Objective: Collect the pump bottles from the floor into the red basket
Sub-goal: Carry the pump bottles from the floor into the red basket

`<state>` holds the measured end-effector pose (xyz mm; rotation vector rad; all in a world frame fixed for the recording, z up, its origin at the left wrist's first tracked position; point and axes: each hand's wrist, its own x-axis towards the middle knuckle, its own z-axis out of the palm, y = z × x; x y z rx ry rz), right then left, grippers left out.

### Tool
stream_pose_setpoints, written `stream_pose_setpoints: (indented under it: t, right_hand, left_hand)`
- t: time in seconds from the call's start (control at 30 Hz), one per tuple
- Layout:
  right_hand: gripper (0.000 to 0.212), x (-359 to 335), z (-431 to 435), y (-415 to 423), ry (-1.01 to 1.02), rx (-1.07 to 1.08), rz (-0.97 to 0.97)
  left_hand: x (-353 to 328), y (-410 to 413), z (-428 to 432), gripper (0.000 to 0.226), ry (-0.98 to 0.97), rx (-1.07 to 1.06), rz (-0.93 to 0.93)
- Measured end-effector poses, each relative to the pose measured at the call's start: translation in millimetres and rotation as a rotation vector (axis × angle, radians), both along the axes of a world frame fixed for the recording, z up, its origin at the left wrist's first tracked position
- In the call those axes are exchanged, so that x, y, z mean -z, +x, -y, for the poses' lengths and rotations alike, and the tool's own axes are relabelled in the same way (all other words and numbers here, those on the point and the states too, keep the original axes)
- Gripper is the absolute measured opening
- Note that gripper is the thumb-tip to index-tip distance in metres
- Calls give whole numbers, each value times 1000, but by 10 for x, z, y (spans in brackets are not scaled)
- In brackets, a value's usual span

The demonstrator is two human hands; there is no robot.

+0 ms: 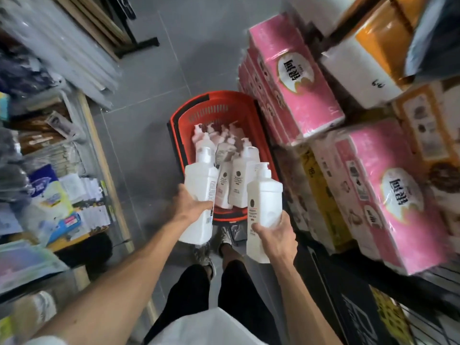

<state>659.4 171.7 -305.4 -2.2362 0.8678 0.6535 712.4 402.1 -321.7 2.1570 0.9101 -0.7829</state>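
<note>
Two bottles held: white plastic pump bottle w/ barcode label [199, 185] in left hand [193, 204]; white plastic pump bottle w/ round dark logo [263, 195] in right hand [275, 235]. Both are off the grey tiled floor [149, 120], pumps pointing away from the wrists.
Left hand: fingers curled round the lower body of its btl; grip looks firm.
Right hand: wrapped round its btl near the base, so it's top-heavy & prob likelier to swing.
Basket: red plastic slotted shopping basket [214, 113] on the floor just beyond & below both hands, crowded w/ standing white pump bottles [236, 180]; far ones blurred.
Free room: can't tell for sure; the strip nearest the hands looks tight.
Placing: lower one at a time, base first, upright, at the near edge. Don't drop, since pump heads could snag or tip neighbours.
Watch: pink plastic-wrapped tissue packs [298, 83] close on the right hand's outer side; keep that elbow in.
Remaining: no other btls seen on the floor in view; I judge the task nearly done.
</note>
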Motion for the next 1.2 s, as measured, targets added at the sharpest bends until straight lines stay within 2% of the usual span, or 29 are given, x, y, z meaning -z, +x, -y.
stream_pose_setpoints:
  t: [0.27,0.53,0.77,0.87,1.2]
  right_hand:
    - [73,521,294,471,-20,1,-14]
    - [79,1009,290,815,-37,25,-3]
    - [71,1583,264,1218,-32,22,-26]
    - [71,1853,223,1436,-11,16,-11]
    - [81,2461,288,1651,45,47,115]
  left_hand:
    - [657,468,419,80,-29,-66,-43]
    - [1134,766,397,79,32,-7,-107]
    - [1645,1022,329,88,19,-27,-135]
    - [1859,1140,359,95,17,4,-145]
    - [2498,1121,492,91,-16,-10,-176]
